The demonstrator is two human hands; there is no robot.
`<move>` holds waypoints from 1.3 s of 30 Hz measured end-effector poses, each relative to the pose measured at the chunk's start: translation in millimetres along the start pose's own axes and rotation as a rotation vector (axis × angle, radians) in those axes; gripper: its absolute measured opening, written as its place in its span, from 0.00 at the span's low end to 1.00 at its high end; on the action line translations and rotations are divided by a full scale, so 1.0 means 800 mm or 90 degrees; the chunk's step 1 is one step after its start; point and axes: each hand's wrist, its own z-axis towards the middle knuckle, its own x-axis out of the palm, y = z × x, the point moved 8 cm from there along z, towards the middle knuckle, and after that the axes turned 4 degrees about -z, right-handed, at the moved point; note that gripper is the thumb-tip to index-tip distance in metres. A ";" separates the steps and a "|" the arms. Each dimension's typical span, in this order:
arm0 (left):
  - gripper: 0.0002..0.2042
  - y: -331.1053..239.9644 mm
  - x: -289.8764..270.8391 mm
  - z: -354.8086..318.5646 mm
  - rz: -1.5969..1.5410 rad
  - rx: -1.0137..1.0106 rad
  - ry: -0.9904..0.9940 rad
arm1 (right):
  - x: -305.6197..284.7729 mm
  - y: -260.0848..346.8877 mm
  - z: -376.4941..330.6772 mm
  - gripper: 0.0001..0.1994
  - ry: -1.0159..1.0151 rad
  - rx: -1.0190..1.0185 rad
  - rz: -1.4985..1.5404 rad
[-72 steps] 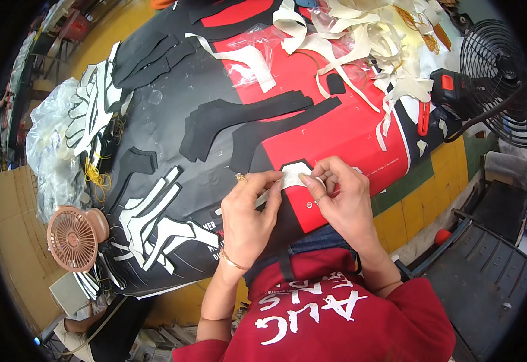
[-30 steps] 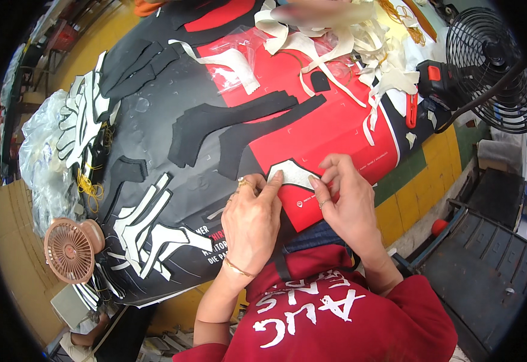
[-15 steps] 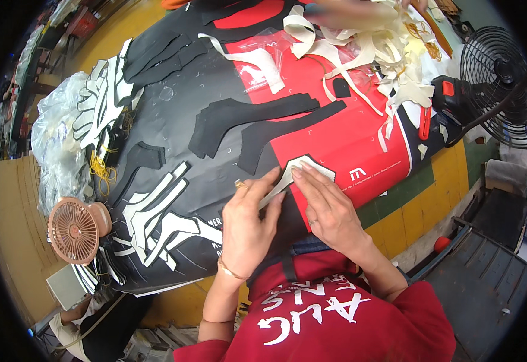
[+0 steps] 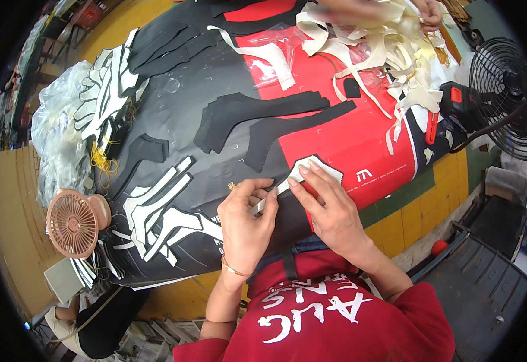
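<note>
A white shoe-upper-like cut piece with dark edges (image 4: 334,174) lies at the near edge of the red-and-black sheet. My right hand (image 4: 330,208) rests on its wide end, fingers stretched out and pressing flat. In my left hand (image 4: 246,220), thumb and forefinger pinch the piece's narrow tail, which runs toward the lower left. Left of that hand, several similar white pieces (image 4: 182,222) lie in a loose overlapping pile. Beyond my hands are stacked black curved pieces (image 4: 239,114) and another black curved piece (image 4: 269,136).
A small pink fan (image 4: 72,223) stands at the left edge, near a clear plastic bag (image 4: 64,133) and more white pieces (image 4: 108,90). Cream scraps (image 4: 360,54), a red-handled cutter (image 4: 432,128) and a black fan (image 4: 501,96) are at the right. Another person's hand (image 4: 427,13) shows at the far side.
My left fingers have curled in and slid down the tail into a pinch. My right hand stays on the wide end. Another person's hand has come further into view at the top.
</note>
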 end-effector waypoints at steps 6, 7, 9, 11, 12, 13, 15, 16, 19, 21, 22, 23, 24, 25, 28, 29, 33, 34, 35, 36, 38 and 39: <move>0.07 -0.004 0.002 -0.002 0.032 0.019 -0.007 | -0.001 0.007 0.003 0.26 0.008 0.028 -0.026; 0.07 -0.009 0.002 -0.003 0.051 0.042 -0.009 | -0.002 0.009 0.004 0.26 0.010 0.026 -0.042; 0.08 -0.018 0.004 -0.005 0.094 0.094 -0.017 | -0.003 0.015 0.004 0.25 0.021 0.011 -0.081; 0.09 -0.016 0.006 -0.006 0.087 0.072 -0.019 | -0.004 0.023 0.003 0.23 0.034 -0.009 -0.122; 0.10 -0.014 0.005 -0.006 0.086 0.057 -0.024 | -0.001 0.024 0.003 0.24 0.043 -0.008 -0.090; 0.11 -0.015 0.004 -0.009 0.081 0.061 -0.027 | 0.003 0.027 0.004 0.25 0.048 -0.006 -0.050; 0.12 -0.015 -0.002 -0.014 0.076 0.063 -0.034 | 0.007 0.028 0.003 0.26 0.060 0.001 -0.008; 0.12 -0.010 -0.007 -0.017 0.043 0.038 -0.028 | 0.007 0.026 0.002 0.26 0.067 0.006 -0.006; 0.13 0.014 -0.031 -0.032 -0.073 -0.089 0.004 | 0.000 0.010 -0.003 0.29 0.073 0.027 -0.030; 0.12 0.023 -0.045 -0.038 -0.129 -0.123 -0.009 | -0.007 -0.003 -0.007 0.30 0.078 0.039 -0.049; 0.11 0.024 -0.048 -0.038 -0.148 -0.108 -0.010 | -0.007 -0.005 -0.008 0.30 0.079 0.030 -0.051; 0.11 0.026 -0.049 -0.038 -0.176 -0.110 -0.016 | -0.007 -0.007 -0.009 0.30 0.080 0.020 -0.053; 0.11 0.030 -0.050 -0.038 -0.200 -0.121 -0.024 | -0.006 -0.008 -0.010 0.30 0.085 0.014 -0.055; 0.11 0.034 -0.047 -0.038 -0.220 -0.136 -0.029 | -0.007 -0.008 -0.010 0.30 0.076 0.013 -0.055; 0.12 0.028 -0.046 -0.037 -0.078 -0.098 -0.042 | -0.005 -0.008 -0.009 0.30 0.066 0.017 -0.055; 0.13 0.021 -0.047 -0.037 -0.012 -0.058 -0.053 | -0.005 -0.007 -0.009 0.30 0.063 0.017 -0.056; 0.10 0.016 -0.047 -0.036 0.056 -0.030 -0.087 | -0.006 -0.007 -0.009 0.30 0.064 0.025 -0.053; 0.08 0.014 -0.046 -0.035 0.056 -0.022 -0.081 | -0.006 -0.007 -0.009 0.31 0.065 0.026 -0.050; 0.07 0.013 -0.046 -0.035 0.063 -0.020 -0.073 | -0.006 -0.007 -0.009 0.31 0.066 0.026 -0.047; 0.06 0.012 -0.045 -0.036 0.070 -0.028 -0.065 | -0.006 -0.007 -0.009 0.31 0.067 0.027 -0.044; 0.05 0.010 -0.046 -0.040 -0.005 -0.052 -0.051 | -0.006 -0.007 -0.009 0.31 0.065 0.025 -0.048; 0.05 0.010 -0.046 -0.042 -0.041 -0.075 -0.042 | -0.007 -0.006 -0.008 0.31 0.064 0.026 -0.050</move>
